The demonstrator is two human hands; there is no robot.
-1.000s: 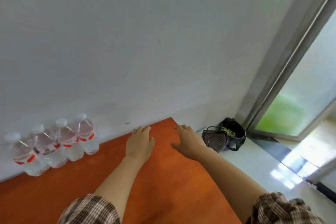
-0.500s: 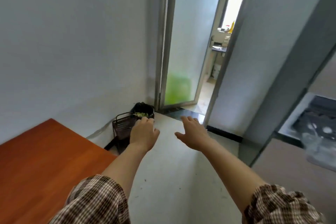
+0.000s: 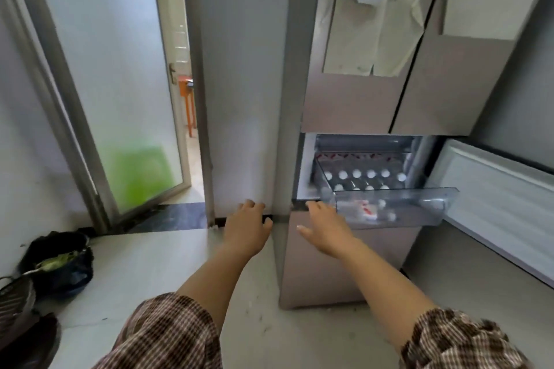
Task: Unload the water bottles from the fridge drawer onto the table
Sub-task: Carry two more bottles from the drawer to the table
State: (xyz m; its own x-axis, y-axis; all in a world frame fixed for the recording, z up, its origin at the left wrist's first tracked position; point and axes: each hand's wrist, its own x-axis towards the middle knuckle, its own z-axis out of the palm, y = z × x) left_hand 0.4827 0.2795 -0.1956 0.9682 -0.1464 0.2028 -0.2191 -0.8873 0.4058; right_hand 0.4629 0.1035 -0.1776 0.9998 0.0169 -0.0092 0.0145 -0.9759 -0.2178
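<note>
Far left, on pale floor: black bin bag with green scraps, beside dark wire basket. Behind: frosted glass door in metal frame, green patch low down. Centre: left hand, palm down, fingers loosely extended, gripping nothing, in air before foot of grey wall. Right hand, fingers spread and relaxed, likewise released, just beside left front corner of clear plastic fridge drawer; contact not discernible. Drawer projecting from beige multi-door fridge, below pale paper sheets stuck on upper doors. Inside drawer: clear water bottles with white caps, upright in rows; a few more blurred behind front wall. Far right: white-lined open fridge door.
</note>
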